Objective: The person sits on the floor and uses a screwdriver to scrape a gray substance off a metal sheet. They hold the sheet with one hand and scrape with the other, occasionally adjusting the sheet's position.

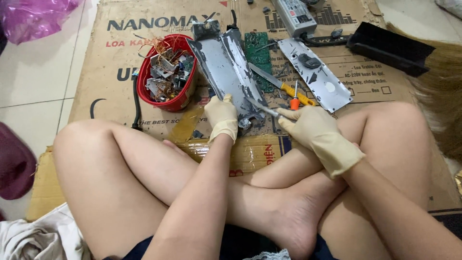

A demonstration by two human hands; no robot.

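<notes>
My left hand (221, 117), in a pale rubber glove, grips the near end of a long grey metal casing (226, 67) that lies on the cardboard. My right hand (313, 132), also gloved, holds a thin metal tool (262, 107) whose tip rests against the casing's lower right edge. I sit cross-legged, my bare knees on either side of the hands. A green circuit board (258, 53) lies just behind the casing.
A red bowl (183, 98) of copper wire and metal scraps stands left of the casing. A yellow-handled knife (281, 85), an orange-handled screwdriver (295, 100), a grey cover plate (317, 74), a black bracket (390, 48) and a silver box (294, 17) lie on the flattened cardboard (115, 62).
</notes>
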